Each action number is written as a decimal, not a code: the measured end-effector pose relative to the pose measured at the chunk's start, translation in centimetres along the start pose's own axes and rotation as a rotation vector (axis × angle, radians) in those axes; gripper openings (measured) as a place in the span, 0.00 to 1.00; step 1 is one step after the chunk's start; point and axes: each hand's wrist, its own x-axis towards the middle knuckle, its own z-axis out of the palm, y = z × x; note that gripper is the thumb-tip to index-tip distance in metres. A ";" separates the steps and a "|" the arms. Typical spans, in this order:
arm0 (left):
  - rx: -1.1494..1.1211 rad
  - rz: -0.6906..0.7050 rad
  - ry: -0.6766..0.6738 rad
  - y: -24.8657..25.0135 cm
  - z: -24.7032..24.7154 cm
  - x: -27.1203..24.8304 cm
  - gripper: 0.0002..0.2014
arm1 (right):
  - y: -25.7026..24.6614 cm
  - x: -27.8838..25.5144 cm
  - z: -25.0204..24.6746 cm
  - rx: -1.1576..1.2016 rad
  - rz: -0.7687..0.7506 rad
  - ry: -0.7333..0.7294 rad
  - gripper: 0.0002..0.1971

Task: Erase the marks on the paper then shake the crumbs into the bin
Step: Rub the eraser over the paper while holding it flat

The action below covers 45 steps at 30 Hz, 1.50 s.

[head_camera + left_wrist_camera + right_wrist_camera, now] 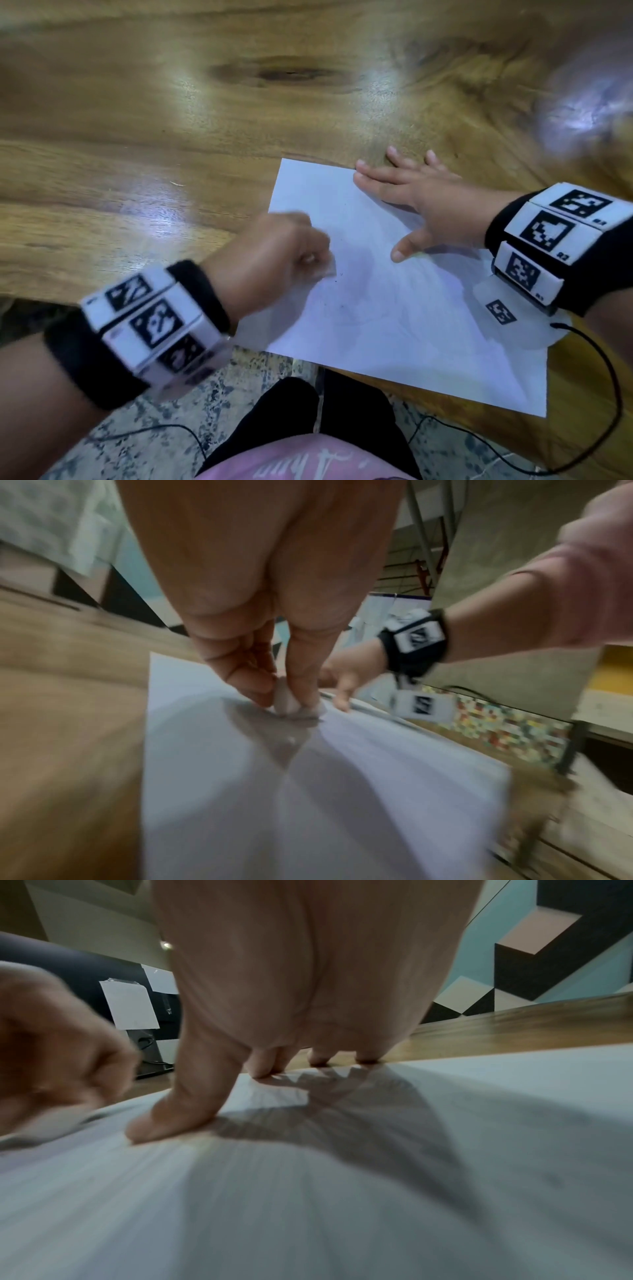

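A white sheet of paper [394,308] lies on the wooden table [171,137], its near edge hanging over the table's front edge. My left hand [284,253] pinches a small white eraser [286,702] between thumb and fingers and presses it on the paper's left part; this hand is blurred. Faint grey marks and a few dark crumbs [337,282] lie just below the eraser. My right hand [418,202] lies flat with fingers spread on the paper's far right corner, thumb [161,1123] on the sheet, fingertips reaching onto the wood.
The table's front edge runs under the paper; below it are a speckled floor [171,428], my dark trousers [308,411] and a black cable [613,394]. No bin is in view. A small tagged card [500,310] hangs from my right wristband over the paper.
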 end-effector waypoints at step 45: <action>-0.118 0.000 -0.207 1.5 2.0 -3.0 0.02 | -0.3 -0.2 -0.1 0.003 0.010 -0.003 0.55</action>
